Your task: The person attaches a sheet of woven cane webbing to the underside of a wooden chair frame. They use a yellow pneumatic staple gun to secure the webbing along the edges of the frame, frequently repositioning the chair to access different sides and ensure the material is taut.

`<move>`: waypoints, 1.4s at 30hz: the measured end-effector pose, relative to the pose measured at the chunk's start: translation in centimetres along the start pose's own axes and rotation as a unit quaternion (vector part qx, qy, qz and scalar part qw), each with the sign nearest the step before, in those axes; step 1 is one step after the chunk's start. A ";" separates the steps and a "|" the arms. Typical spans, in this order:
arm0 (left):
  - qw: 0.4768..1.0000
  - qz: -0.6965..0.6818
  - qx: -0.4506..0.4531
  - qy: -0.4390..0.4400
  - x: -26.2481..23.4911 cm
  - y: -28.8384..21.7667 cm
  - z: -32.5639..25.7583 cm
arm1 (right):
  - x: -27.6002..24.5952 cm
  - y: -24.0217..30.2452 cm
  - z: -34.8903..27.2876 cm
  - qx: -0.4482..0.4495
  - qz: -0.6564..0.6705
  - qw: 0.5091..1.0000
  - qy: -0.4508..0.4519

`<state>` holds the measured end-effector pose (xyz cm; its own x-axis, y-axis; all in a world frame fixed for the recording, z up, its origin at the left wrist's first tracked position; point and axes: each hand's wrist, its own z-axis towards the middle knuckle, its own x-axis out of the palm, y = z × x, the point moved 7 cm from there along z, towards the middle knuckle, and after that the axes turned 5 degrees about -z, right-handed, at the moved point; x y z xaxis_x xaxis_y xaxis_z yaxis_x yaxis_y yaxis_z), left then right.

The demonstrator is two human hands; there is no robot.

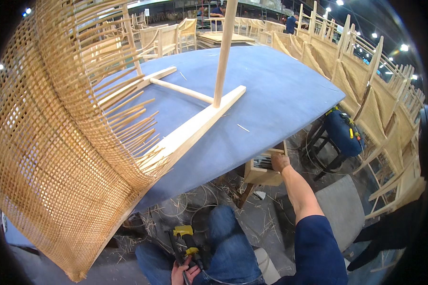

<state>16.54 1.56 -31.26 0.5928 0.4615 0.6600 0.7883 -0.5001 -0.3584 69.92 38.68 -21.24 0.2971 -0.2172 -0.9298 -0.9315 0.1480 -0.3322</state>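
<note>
My left hand [184, 272], low in the view between my knees, is closed around a yellow and black pneumatic staple gun [184, 232]. A dark, narrow part of the gun lies beside its yellow head. My right hand [280, 162] reaches to an open wooden drawer [264, 177] under the table edge. Its fingers are curled at the drawer's right side, and what they hold, if anything, is hidden. Grey metal strips [261, 162] lie in the drawer. At the left, a wooden chair frame [202, 116] with woven cane [66, 156] rests on the blue-topped table [280, 90]; loose cane ends stick out.
A blue padded stool [343, 133] with yellow tools on it stands right of the drawer. Stacked chair frames [366, 90] line the right side. A grey panel [340, 204] is near my right arm. Cane scraps and a hose [195, 190] lie on the floor. People [291, 23] work far back.
</note>
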 end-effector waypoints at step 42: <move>0.999 -0.018 0.032 0.031 2.1 -0.9 -0.8 | -7.3 -0.4 -1.1 -0.011 0.020 0.999 0.037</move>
<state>16.94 2.42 -29.05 0.5543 0.4311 0.7120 0.8188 -0.4359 -0.3735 67.85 39.17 -14.13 0.2446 -0.2834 -0.9273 -0.9468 0.1367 -0.2915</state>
